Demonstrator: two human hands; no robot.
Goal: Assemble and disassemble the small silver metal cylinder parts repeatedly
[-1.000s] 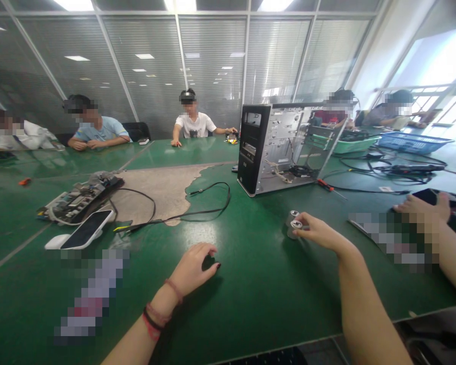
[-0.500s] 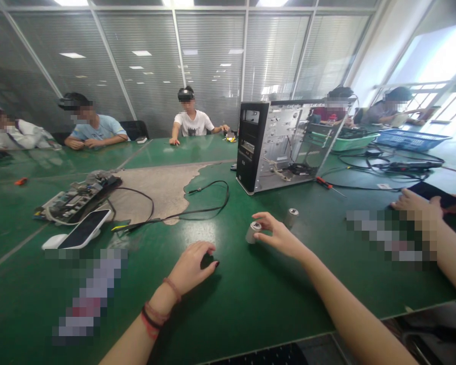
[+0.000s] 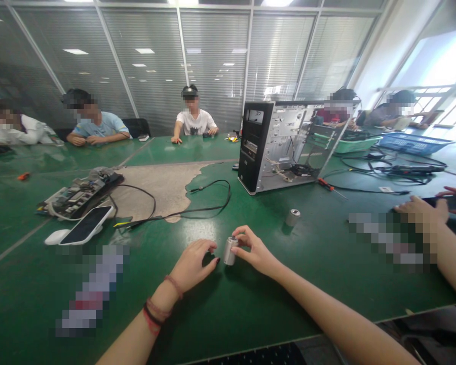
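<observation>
My right hand (image 3: 254,249) pinches a small silver metal cylinder (image 3: 230,252) between thumb and fingers, holding it roughly upright with a slight tilt. A dark part shows at its top end, partly behind my fingers. Just left of the cylinder, my left hand (image 3: 195,261) rests low over the green table, fingers curved and thumb apart, with nothing in it. It does not touch the cylinder. Farther back to the right, a second silver cylinder (image 3: 293,218) stands upright on the table, out of both hands.
An open computer case (image 3: 256,147) stands behind, with a screwdriver (image 3: 327,185) beside it. To the left lie a phone (image 3: 85,226), a circuit assembly (image 3: 81,195) and a black cable (image 3: 213,209). Another person's hands (image 3: 421,210) work at the right. Baskets (image 3: 414,143) stand farther back.
My right hand has brought the cylinder left and nearer to me, close to my left hand. The left hand has hardly moved. The second cylinder is now fully visible.
</observation>
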